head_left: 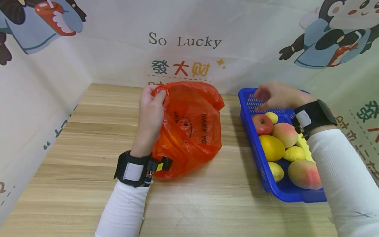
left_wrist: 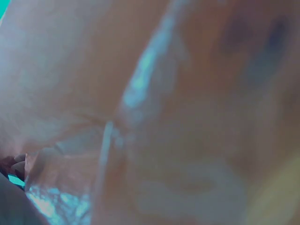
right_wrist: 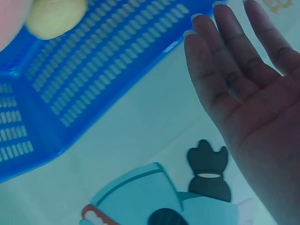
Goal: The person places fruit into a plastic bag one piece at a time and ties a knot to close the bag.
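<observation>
My left hand [head_left: 151, 113] pinches the top left edge of a red plastic bag [head_left: 198, 112] between thumb and fingers. The bag is puffed out on the table and carries a printed smiley and "THANK YO". A yellowish shape shows faintly through its lower part. In the left wrist view the bag's film [left_wrist: 140, 117] fills nearly everything, blurred. My right hand [head_left: 279, 95] is held over the far end of a blue plastic basket [head_left: 258, 164], holding nothing. Its fingers [right_wrist: 229, 51] are extended in the right wrist view. Nearest to it are a red apple [head_left: 262, 124] and a small lemon [head_left: 271, 117].
Also in the basket lie peaches [head_left: 285, 135], a yellow round fruit [head_left: 271, 148], more lemons [head_left: 294, 153] and a pale yellow fruit [head_left: 303, 144] partly behind the right wrist. The wooden table [head_left: 97, 138] meets printed white sheets [head_left: 118, 59] at the back and sides.
</observation>
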`<state>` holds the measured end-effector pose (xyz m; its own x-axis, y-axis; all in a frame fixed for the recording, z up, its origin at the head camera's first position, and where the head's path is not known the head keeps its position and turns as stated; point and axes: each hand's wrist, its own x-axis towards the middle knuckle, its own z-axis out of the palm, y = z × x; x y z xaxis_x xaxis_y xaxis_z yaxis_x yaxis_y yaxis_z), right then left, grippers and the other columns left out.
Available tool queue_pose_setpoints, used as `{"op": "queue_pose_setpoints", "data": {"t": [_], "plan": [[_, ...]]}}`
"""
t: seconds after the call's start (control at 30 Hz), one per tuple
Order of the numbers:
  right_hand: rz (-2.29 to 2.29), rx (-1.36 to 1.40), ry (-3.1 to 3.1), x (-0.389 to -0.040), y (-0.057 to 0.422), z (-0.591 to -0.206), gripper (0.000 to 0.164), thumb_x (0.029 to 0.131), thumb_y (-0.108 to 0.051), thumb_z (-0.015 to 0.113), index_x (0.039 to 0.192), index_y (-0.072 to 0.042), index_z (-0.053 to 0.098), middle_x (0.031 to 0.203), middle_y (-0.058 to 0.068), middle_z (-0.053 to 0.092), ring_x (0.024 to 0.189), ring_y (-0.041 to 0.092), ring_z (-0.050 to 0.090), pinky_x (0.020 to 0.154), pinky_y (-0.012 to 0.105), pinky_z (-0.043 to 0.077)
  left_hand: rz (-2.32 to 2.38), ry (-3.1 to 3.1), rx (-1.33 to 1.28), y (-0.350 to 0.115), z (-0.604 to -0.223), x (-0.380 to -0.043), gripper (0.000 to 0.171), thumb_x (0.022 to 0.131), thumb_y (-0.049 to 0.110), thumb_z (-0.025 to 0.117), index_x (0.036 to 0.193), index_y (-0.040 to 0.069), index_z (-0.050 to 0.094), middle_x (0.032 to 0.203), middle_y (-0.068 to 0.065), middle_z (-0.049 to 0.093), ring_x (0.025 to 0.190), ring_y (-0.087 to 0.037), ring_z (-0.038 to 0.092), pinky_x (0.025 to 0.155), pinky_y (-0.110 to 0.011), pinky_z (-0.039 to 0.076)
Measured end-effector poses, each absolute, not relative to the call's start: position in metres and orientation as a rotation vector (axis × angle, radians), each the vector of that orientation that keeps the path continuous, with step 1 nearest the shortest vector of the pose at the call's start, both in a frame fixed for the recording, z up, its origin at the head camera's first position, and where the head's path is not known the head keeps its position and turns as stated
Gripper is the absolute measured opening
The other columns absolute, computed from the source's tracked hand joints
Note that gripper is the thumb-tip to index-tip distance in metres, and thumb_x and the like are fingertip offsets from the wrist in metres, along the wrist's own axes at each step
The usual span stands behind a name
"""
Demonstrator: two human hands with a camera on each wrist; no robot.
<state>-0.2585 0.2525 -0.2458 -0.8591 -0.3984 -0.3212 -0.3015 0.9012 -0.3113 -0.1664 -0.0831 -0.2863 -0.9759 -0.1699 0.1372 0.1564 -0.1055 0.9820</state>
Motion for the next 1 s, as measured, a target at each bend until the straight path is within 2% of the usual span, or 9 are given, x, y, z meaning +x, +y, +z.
{"op": "queue_pose_setpoints", "data": {"t": [0.17, 0.33, 0.53, 0.63, 0.8, 1.0], "plan": [[-0.368, -0.362, 2.561, -0.257, 0.261, -0.256, 0.067, 0.086, -0.024, 0.073, 0.141, -0.001, 0.042, 0.142, 0.029, 0.046, 0.127, 0.047, 0.044, 0.102, 0.065, 0.042, -2.188, -1.940, -0.002, -0.082, -0.286, -0.168, 0.012, 0.104, 0.013, 0.038, 0.115, 0.008, 0.041, 0.096, -0.001, 0.043, 0.090, -0.022, 0.047, 0.076, -0.028, 0.042], [-0.415, -0.240, 2.428, -0.256, 0.267, -0.264, 0.084, 0.083, -0.027, 0.076, 0.150, -0.005, 0.030, 0.152, 0.029, 0.032, 0.136, 0.051, 0.030, 0.108, 0.070, 0.031, -2.181, -1.947, -0.020, -0.082, -0.286, -0.169, 0.014, 0.104, 0.013, 0.038, 0.116, 0.006, 0.041, 0.095, -0.001, 0.042, 0.086, -0.017, 0.046, 0.075, -0.026, 0.040], [-0.327, -0.243, 2.421, -0.254, 0.267, -0.276, 0.083, 0.078, -0.032, 0.080, 0.146, -0.011, 0.038, 0.146, 0.027, 0.039, 0.128, 0.048, 0.038, 0.103, 0.068, 0.037, -2.180, -1.967, -0.013, -0.082, -0.285, -0.169, 0.016, 0.104, 0.014, 0.038, 0.118, 0.006, 0.041, 0.095, -0.001, 0.043, 0.085, -0.017, 0.047, 0.074, -0.026, 0.042], [-0.313, -0.279, 2.443, -0.253, 0.265, -0.283, 0.083, 0.075, -0.031, 0.082, 0.144, -0.010, 0.041, 0.142, 0.027, 0.043, 0.124, 0.047, 0.042, 0.101, 0.066, 0.041, -2.180, -1.983, 0.000, -0.082, -0.285, -0.169, 0.015, 0.104, 0.014, 0.038, 0.117, 0.007, 0.042, 0.095, -0.001, 0.043, 0.085, -0.017, 0.048, 0.073, -0.024, 0.043], [-0.244, -0.322, 2.507, -0.251, 0.258, -0.295, 0.084, 0.069, -0.027, 0.082, 0.142, -0.010, 0.044, 0.137, 0.026, 0.047, 0.121, 0.045, 0.044, 0.101, 0.067, 0.040, -2.184, -1.994, 0.020, -0.083, -0.286, -0.167, 0.012, 0.104, 0.014, 0.038, 0.114, 0.010, 0.042, 0.092, -0.002, 0.043, 0.084, -0.018, 0.048, 0.071, -0.023, 0.044], [-0.081, -0.323, 2.549, -0.251, 0.250, -0.308, 0.092, 0.068, -0.018, 0.078, 0.148, -0.006, 0.036, 0.142, 0.028, 0.042, 0.124, 0.048, 0.043, 0.102, 0.070, 0.036, -2.198, -1.988, 0.009, -0.084, -0.286, -0.167, 0.013, 0.104, 0.015, 0.038, 0.116, 0.010, 0.042, 0.100, -0.001, 0.046, 0.088, -0.017, 0.050, 0.074, -0.022, 0.047]]}}
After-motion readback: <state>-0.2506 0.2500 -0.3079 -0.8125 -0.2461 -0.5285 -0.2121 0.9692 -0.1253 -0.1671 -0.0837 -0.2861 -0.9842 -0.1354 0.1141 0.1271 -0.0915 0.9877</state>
